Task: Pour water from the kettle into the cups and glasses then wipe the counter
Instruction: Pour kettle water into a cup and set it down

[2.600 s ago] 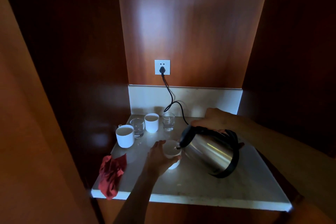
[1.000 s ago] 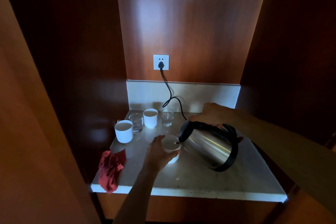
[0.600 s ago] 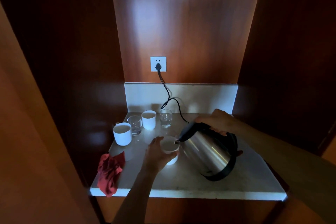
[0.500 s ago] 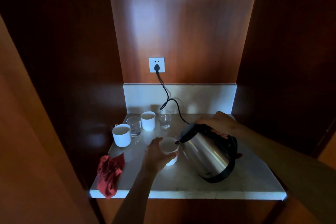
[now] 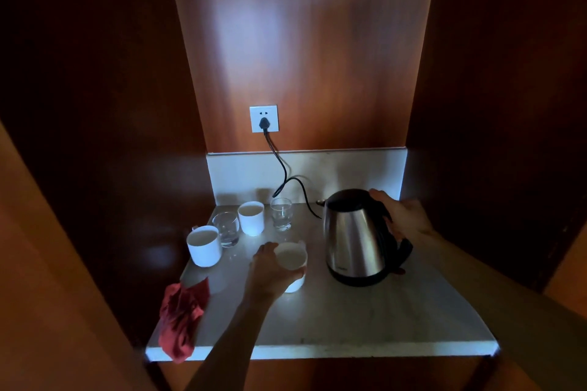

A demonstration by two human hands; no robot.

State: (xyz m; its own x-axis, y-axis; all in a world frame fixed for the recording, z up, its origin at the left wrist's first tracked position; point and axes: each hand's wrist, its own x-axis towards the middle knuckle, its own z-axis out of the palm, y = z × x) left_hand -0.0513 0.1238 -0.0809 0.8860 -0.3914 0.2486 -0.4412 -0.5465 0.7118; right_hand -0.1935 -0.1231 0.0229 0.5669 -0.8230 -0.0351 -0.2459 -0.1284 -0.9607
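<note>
The kettle (image 5: 355,238) is seen upright on the counter (image 5: 365,314), right of centre, its black handle gripped by the right hand (image 5: 401,219) with fingers curled round it. No tilt is shown; no stream is visible at the spout. Whether its black bottom ring is a separate base cannot be told.

The front cup (image 5: 291,263) is held by the left hand (image 5: 270,273), thumb and fingers wrapped round its wall. It sits on the counter just left of the kettle, apart from it. A pale liquid surface is seen near its rim, so it is judged filled.

Behind it, four more vessels are lined up: a white mug (image 5: 205,245) at the left, a glass (image 5: 226,228) just beside it, a second white cup (image 5: 251,217), and a second glass (image 5: 281,213) near the backsplash. Liquid is seen in both white ones. Water is seen in the back glass; the level in the left glass is too dim to be read.

Pouring is therefore judged done or nearly done, pending the unclear left glass. Wiping is not yet started: the red cloth (image 5: 181,316) is left crumpled at the front left edge of the counter, partly hanging over, touched by neither hand. A few drops or glints are seen near the glasses. The black cord (image 5: 279,168) is plugged into the wall socket (image 5: 263,118).
</note>
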